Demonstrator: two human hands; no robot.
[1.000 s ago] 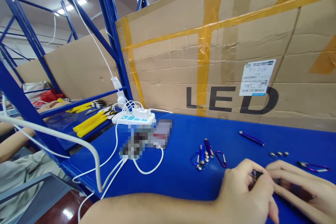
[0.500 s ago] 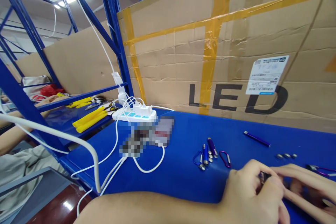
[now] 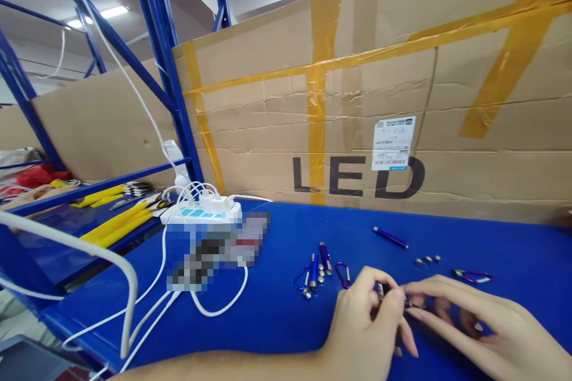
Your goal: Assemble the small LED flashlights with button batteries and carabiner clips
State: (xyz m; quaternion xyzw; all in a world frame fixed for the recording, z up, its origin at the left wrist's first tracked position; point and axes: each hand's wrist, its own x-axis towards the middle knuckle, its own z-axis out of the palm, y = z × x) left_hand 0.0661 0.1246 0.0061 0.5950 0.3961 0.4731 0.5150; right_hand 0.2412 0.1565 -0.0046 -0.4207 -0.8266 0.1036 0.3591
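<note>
My left hand (image 3: 369,324) is closed around a small dark object with a shiny part (image 3: 381,290); its lower end shows below the fingers, and its kind is unclear. My right hand (image 3: 491,324) comes in from the right, thumb and forefinger pinched on a tiny metallic piece (image 3: 407,305) right against the left fingertips. Under the curled right fingers a small silvery bit (image 3: 478,327) shows. Just beyond the hands lie a purple carabiner (image 3: 343,275), several button cells (image 3: 428,259) and another purple carabiner with a dark end (image 3: 474,277).
A blue metal tube (image 3: 314,272), a purple tube (image 3: 326,258) and a blue carabiner (image 3: 301,278) lie together on the blue table (image 3: 277,315). Farther back is a slim purple tube (image 3: 390,237). At left stand a power strip (image 3: 210,212) and white cables (image 3: 214,313); cardboard (image 3: 268,125) walls the back.
The view has swung to the right, so everything sits farther left and more of my right hand shows. Both hands stay together, the left still around the dark object.
</note>
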